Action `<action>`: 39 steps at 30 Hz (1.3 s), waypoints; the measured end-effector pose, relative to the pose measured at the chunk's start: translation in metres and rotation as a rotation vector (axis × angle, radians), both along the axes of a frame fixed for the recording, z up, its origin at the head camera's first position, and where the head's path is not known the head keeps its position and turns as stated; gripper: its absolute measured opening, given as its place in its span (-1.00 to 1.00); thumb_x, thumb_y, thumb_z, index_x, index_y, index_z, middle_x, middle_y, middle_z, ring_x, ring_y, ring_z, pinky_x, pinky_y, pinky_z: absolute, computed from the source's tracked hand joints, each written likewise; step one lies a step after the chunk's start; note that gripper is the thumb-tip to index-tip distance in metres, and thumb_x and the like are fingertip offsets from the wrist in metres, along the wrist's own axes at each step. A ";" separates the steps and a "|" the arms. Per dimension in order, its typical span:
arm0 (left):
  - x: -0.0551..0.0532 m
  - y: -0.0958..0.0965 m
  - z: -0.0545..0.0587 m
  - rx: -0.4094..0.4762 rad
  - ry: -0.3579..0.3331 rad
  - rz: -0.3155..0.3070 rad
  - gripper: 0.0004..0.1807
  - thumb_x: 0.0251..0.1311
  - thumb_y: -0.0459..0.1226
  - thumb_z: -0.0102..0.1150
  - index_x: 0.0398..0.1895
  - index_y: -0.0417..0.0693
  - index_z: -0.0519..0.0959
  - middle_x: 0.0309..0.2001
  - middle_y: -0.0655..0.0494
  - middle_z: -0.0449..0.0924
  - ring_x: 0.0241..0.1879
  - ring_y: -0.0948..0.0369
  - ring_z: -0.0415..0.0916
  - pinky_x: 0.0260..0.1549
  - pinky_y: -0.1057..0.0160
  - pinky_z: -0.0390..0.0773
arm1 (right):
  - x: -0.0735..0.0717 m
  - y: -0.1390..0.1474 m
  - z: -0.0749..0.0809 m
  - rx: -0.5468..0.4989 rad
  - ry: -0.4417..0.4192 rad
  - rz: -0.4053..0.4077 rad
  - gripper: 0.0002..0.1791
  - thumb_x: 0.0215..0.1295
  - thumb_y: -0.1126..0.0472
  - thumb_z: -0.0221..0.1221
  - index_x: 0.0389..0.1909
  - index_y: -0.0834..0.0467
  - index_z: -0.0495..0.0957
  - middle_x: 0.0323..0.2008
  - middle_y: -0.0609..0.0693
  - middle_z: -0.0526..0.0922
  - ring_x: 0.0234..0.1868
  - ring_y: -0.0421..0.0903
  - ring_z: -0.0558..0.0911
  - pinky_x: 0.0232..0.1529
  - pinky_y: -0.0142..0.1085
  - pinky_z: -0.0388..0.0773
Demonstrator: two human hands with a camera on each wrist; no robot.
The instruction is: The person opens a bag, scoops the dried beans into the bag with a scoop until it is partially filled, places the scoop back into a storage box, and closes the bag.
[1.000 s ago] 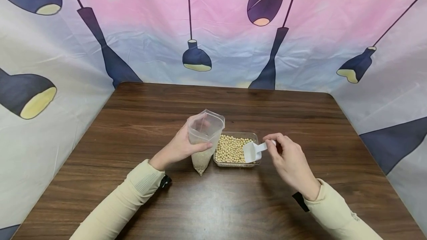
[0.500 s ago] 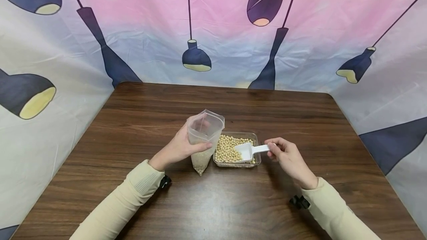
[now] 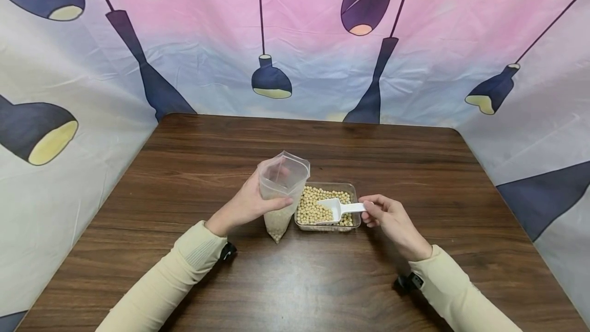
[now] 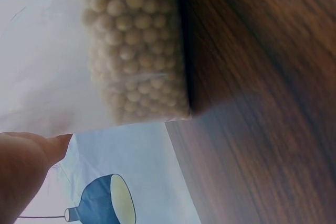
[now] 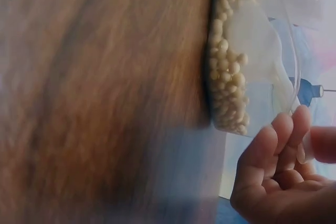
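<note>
My left hand (image 3: 249, 201) grips a clear plastic bag (image 3: 282, 183) from its left side, with the thumb across the front. The bag stands on the table with its mouth open, and pale round beans fill its lower part (image 4: 136, 51). To its right lies a clear rectangular container (image 3: 322, 228) of soybeans (image 3: 318, 201). The right hand (image 3: 392, 219) pinches the handle of a white scoop (image 3: 336, 209) between thumb and fingers. The scoop's head is down among the beans, pointing left. In the right wrist view the scoop (image 5: 254, 35) shows through the container's wall.
A dark wood-grain table (image 3: 295, 286) carries the bag and the container. Behind it hangs a fabric backdrop (image 3: 207, 65) printed with lamps, which also covers both sides. Black wrist bands (image 3: 228, 251) show below the sleeves.
My right hand first lowered and levelled the scoop into the beans, then pushed it further left. The left hand and the bag have stayed in place.
</note>
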State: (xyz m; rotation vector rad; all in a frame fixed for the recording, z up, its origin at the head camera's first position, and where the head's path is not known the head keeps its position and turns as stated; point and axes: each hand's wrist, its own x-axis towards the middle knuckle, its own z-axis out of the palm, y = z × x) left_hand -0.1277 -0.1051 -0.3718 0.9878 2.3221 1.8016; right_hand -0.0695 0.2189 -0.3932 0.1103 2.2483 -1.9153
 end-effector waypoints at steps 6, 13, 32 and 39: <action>0.001 -0.001 0.002 -0.008 -0.001 0.009 -0.06 0.01 -0.44 0.42 0.45 0.07 0.13 0.14 -0.08 0.42 0.09 -0.01 0.40 0.01 0.13 0.47 | -0.001 0.005 -0.002 -0.057 -0.022 -0.038 -0.63 0.52 0.26 -0.06 0.11 0.52 0.35 -0.45 0.00 0.49 -0.42 -0.20 0.49 -0.37 -0.37 0.50; 0.002 -0.002 0.003 -0.018 -0.005 0.012 -0.04 0.01 -0.43 0.42 0.46 0.14 0.12 0.15 -0.06 0.41 0.09 0.00 0.40 0.00 0.02 0.48 | -0.002 0.012 -0.001 -0.132 -0.070 -0.046 -0.59 0.54 0.24 -0.11 0.17 0.51 0.27 -0.46 -0.05 0.45 -0.42 -0.22 0.47 -0.35 -0.40 0.48; 0.002 -0.003 0.003 -0.031 -0.026 0.007 -0.07 0.03 -0.39 0.42 0.45 0.12 0.13 0.15 -0.06 0.40 0.08 0.00 0.41 -0.02 -0.02 0.50 | -0.004 0.031 0.061 -0.330 0.069 -0.056 -0.58 0.48 0.05 0.02 0.13 0.30 0.35 -0.37 -0.08 0.50 -0.32 -0.16 0.49 -0.22 -0.35 0.49; 0.002 -0.002 0.004 -0.040 -0.025 -0.002 -0.06 0.04 -0.38 0.42 0.46 0.15 0.12 0.16 -0.04 0.39 0.08 0.01 0.40 0.01 0.01 0.47 | -0.011 0.025 0.095 -0.431 0.199 -0.012 -0.64 0.48 0.12 0.03 0.10 0.32 0.39 -0.37 -0.03 0.49 -0.32 -0.12 0.47 -0.24 -0.36 0.48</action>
